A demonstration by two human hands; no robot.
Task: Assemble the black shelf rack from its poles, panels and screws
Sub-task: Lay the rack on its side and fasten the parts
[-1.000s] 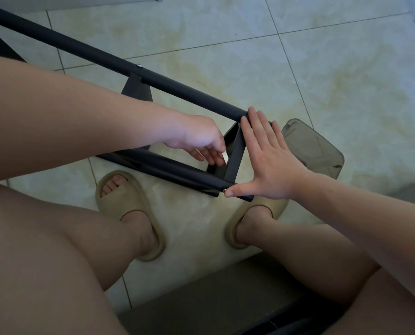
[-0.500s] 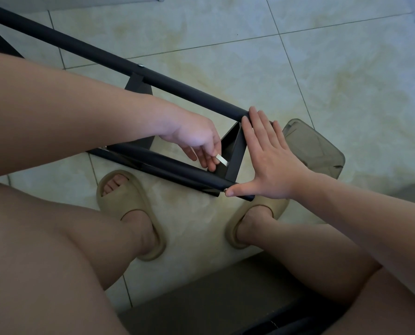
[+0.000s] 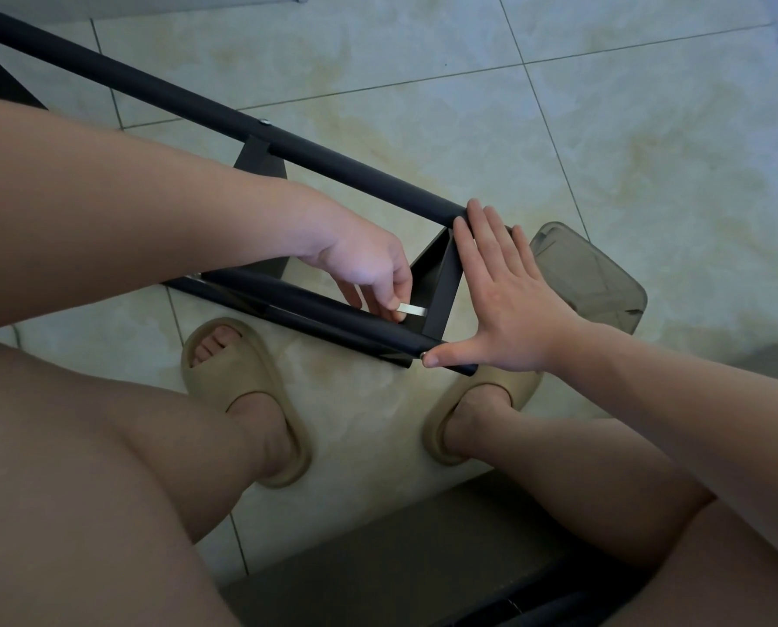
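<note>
Two hands work on the black shelf rack (image 3: 441,287) over the tiled floor (image 3: 649,129).
From the head camera I see the left hand (image 3: 369,269) pinching a small silver tool (image 3: 412,308) between the far pole (image 3: 197,101) and the near pole (image 3: 324,312). The right hand (image 3: 509,300) is flat, fingers straight, pressing on the rack's end, thumb tip touching a silver screw (image 3: 422,353) on the near pole.

text: none readable | labels: none | brands: none | numbers: none
</note>
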